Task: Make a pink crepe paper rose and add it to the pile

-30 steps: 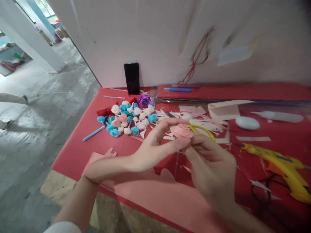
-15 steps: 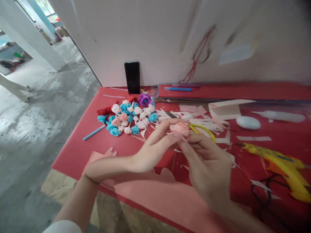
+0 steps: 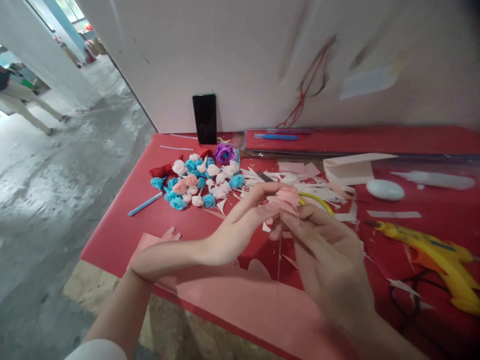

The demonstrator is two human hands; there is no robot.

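Note:
Between my two hands is a pink paper flower [image 3: 288, 196] with layered petals, held above the red tabletop. My left hand [image 3: 240, 225] pinches its petals from the left with finger and thumb. From below and the right, my right hand [image 3: 326, 255] grips the flower's base; a thin strand hangs beneath it. Yellow-handled scissors [image 3: 317, 201] lie behind the flower, partly hidden by it and by my right hand. Under my forearms a large pink paper sheet [image 3: 240, 295] spreads along the table's front edge.
Several blue, white and pink paper flowers [image 3: 200, 182] are heaped at the back left beside a phone [image 3: 204, 120] leaning on the wall. Paper scraps [image 3: 292, 180] lie behind my hands. A yellow glue gun [image 3: 431, 250] rests at the right. A person [image 3: 28, 100] stands far left.
The flower has moved slightly right and turned, showing more of its petals. My right hand has shifted right and down a little. The far person has come further into view.

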